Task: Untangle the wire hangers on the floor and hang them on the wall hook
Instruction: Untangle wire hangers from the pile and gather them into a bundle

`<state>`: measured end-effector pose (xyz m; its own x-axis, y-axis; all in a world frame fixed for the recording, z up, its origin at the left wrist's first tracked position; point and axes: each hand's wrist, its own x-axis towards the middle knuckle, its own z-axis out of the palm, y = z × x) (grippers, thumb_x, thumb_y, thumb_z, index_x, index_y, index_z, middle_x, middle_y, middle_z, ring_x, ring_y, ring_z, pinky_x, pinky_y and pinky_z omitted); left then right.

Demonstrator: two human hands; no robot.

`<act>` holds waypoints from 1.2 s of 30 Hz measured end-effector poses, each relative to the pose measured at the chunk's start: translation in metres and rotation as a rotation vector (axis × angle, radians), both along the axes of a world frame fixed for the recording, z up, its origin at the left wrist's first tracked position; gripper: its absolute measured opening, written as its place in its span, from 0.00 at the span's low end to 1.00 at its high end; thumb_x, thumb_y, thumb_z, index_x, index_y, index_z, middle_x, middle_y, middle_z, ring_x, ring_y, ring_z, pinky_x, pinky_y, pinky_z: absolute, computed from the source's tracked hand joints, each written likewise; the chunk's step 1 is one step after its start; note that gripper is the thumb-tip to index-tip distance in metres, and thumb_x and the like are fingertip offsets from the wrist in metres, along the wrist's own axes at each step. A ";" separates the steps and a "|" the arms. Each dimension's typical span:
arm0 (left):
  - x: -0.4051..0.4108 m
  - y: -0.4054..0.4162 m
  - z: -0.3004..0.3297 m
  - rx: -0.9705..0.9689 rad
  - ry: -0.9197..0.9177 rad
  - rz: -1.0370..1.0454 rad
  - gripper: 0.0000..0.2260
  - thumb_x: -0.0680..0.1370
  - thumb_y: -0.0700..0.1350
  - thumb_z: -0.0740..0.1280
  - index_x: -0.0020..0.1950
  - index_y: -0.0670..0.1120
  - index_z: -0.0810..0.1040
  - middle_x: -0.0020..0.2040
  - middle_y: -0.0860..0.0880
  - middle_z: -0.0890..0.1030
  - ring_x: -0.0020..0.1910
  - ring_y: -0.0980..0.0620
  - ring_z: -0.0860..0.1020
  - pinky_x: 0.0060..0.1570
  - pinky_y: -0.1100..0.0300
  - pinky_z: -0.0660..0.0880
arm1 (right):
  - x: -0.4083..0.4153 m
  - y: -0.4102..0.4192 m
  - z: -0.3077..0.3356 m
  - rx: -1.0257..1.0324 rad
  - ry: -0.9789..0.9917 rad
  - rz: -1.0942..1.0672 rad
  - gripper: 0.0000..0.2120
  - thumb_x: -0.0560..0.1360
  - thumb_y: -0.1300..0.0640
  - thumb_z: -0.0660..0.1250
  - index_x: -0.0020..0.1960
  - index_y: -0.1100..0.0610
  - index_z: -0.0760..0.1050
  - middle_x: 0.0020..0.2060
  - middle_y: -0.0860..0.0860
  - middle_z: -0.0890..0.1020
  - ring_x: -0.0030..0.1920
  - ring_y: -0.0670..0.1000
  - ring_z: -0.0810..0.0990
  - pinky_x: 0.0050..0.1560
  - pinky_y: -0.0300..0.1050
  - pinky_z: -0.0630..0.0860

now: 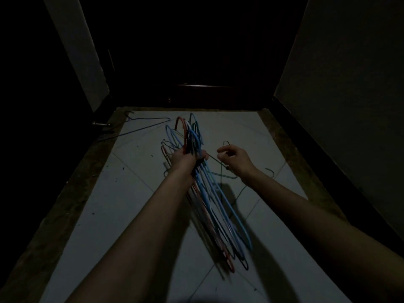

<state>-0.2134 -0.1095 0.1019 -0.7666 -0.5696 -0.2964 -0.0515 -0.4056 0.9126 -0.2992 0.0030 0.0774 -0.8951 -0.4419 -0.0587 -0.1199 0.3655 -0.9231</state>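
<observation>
Hangers, a bundle (209, 193) of blue, red and dark wire ones, are gripped near their hooks by the left hand (185, 157) and held above the pale tiled floor (122, 204), their bodies pointing back toward the person. Right hand (232, 157) is just beside it, fingers curled, pinching a thin dark hanger (220, 171). One more dark hanger (144, 125) lies on the floor at far left, well apart, near the dark door (196, 62).

Doorway (196, 51) too dark to read; bundle's (209, 204) hanger count unclear.
</observation>
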 end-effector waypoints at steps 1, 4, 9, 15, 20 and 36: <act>-0.001 0.000 -0.002 0.005 0.001 -0.018 0.12 0.74 0.28 0.64 0.40 0.46 0.75 0.27 0.50 0.80 0.35 0.47 0.76 0.40 0.55 0.76 | -0.004 0.007 -0.013 0.023 -0.043 -0.042 0.10 0.76 0.61 0.66 0.56 0.63 0.75 0.40 0.53 0.75 0.44 0.52 0.74 0.37 0.38 0.71; -0.002 -0.003 -0.006 0.110 0.043 -0.078 0.09 0.76 0.28 0.62 0.47 0.42 0.75 0.35 0.44 0.77 0.35 0.48 0.77 0.34 0.59 0.79 | -0.008 0.032 -0.054 0.104 -0.159 -0.125 0.11 0.74 0.65 0.67 0.56 0.67 0.74 0.39 0.55 0.77 0.37 0.49 0.75 0.34 0.34 0.71; -0.007 -0.010 -0.018 0.157 0.060 -0.125 0.09 0.75 0.28 0.62 0.47 0.42 0.74 0.39 0.44 0.76 0.38 0.49 0.78 0.35 0.59 0.80 | -0.018 0.061 -0.124 0.399 -0.147 -0.237 0.12 0.72 0.56 0.72 0.52 0.61 0.78 0.50 0.57 0.80 0.54 0.54 0.77 0.48 0.36 0.73; -0.015 -0.009 -0.029 0.212 0.024 -0.092 0.12 0.74 0.26 0.63 0.45 0.43 0.76 0.36 0.45 0.80 0.31 0.53 0.81 0.35 0.61 0.80 | -0.021 0.054 -0.158 0.646 -0.146 -0.350 0.17 0.70 0.42 0.70 0.42 0.57 0.79 0.52 0.57 0.76 0.60 0.59 0.68 0.48 0.46 0.67; -0.017 -0.009 -0.041 0.186 0.005 -0.119 0.12 0.74 0.26 0.63 0.46 0.43 0.75 0.42 0.44 0.79 0.32 0.55 0.81 0.36 0.62 0.80 | -0.025 0.040 -0.169 0.784 -0.160 -0.401 0.29 0.71 0.39 0.68 0.61 0.60 0.75 0.67 0.58 0.64 0.66 0.59 0.62 0.65 0.53 0.63; -0.010 -0.004 -0.026 0.254 -0.014 -0.123 0.12 0.75 0.25 0.60 0.44 0.42 0.74 0.38 0.45 0.75 0.26 0.55 0.79 0.30 0.63 0.78 | -0.030 0.075 -0.140 -0.085 -0.319 -0.729 0.07 0.76 0.72 0.59 0.42 0.63 0.72 0.42 0.63 0.78 0.35 0.56 0.75 0.36 0.46 0.76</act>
<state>-0.2238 -0.1139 0.0763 -0.8200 -0.3787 -0.4292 -0.1265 -0.6114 0.7812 -0.3292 0.0777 -0.0622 -0.9059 0.2336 -0.3532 0.3968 0.1770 -0.9007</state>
